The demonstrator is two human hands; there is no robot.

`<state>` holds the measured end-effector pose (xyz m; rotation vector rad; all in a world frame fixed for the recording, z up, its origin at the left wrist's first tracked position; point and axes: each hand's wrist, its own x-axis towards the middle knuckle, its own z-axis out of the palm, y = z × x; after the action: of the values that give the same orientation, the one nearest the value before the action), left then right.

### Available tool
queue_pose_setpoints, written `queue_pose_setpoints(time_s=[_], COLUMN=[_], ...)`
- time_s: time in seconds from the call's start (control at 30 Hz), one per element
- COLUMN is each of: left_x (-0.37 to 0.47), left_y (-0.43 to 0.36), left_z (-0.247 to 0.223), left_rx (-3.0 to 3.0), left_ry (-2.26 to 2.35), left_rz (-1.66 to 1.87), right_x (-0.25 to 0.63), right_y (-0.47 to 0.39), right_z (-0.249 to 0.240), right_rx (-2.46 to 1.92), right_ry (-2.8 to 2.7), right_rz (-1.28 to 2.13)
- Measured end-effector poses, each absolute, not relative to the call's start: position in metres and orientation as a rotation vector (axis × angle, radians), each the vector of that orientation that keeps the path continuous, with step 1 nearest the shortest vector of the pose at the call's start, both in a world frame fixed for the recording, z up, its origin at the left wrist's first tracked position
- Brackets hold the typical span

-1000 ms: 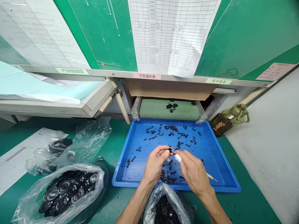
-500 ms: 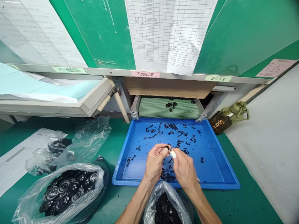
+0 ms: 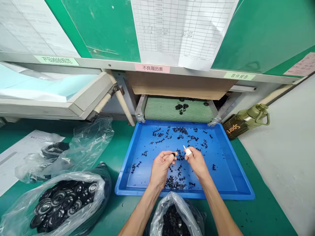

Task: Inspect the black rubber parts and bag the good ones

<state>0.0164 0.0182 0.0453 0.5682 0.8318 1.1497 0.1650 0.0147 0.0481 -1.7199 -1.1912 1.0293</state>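
Note:
Over the blue tray (image 3: pixel 228 170), my left hand (image 3: pixel 159 165) pinches a small black part (image 3: pixel 173 154) between thumb and fingertips; it looks round, but the fingers hide most of it. To its right, my right hand (image 3: pixel 197 162) is closed on a thin tool with a pale tip (image 3: pixel 184 147) pointing up and left. Something white (image 3: pixel 188 151) sits at that thumb and fingertip; whether it is a finger wrap or part of the tool I cannot tell. The tool tip is apart from the black part. Many tiny black scraps (image 3: pixel 173 183) lie scattered in the tray below both hands.
A clear bag of small black parts (image 3: pixel 172 223) stands between my forearms. At left is a larger bag of black rings (image 3: pixel 59 203). Behind the tray, a green conveyor belt (image 3: pixel 159 109) carries several black pieces. A bottle (image 3: pixel 246 121) leans at right.
My right hand has drawn away to the right and slightly up, taking the tool tip off the black part. My left hand still pinches that part. The camera view has shifted slightly.

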Motion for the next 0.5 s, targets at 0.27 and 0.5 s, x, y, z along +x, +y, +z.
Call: queue_pose_setpoints(time_s=[0.27,0.5], left_x=[0.008,-0.002], left_y=[0.014,0.013], left_z=[0.054,0.056], left_rx=[0.630,0.771], left_ry=[0.834,0.890], left_rz=[1.161,1.126], right_x=[0.155,0.144], right_y=[0.017,0.007], right_z=[0.077,0.100], right_rx=[-1.465,-1.345], right_ry=[-1.482,-1.813], right_rz=[1.103,0.812])
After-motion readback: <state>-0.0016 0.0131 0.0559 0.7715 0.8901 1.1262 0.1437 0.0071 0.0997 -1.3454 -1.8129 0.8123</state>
